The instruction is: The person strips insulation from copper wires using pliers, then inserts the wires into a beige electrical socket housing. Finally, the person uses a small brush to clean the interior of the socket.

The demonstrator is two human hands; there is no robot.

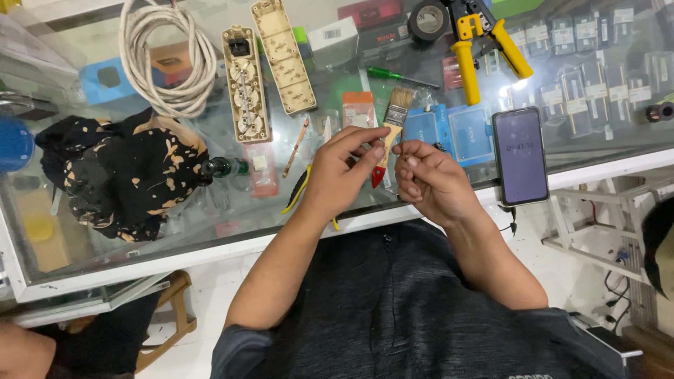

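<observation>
Head view, 1 glass table (105,260). Power strip (245,84) lies opened, its cover (284,56) beside it, not yet reassembled. Left hand (340,172) and right hand (428,179) meet, fingers pinched on 1 small part (too small to identify) above paintbrush (390,133). Crimping pliers (481,42) and phone (520,156) lie unused.

Both forearms converge; left hand (342,168) and right hand (428,177) meet fingertip to fingertip, each grip seemingly pinched.

An electronics repair shop: glass display counter (210,231) over packaged parts, crimping pliers (484,42), opened power strip (246,84).
</observation>
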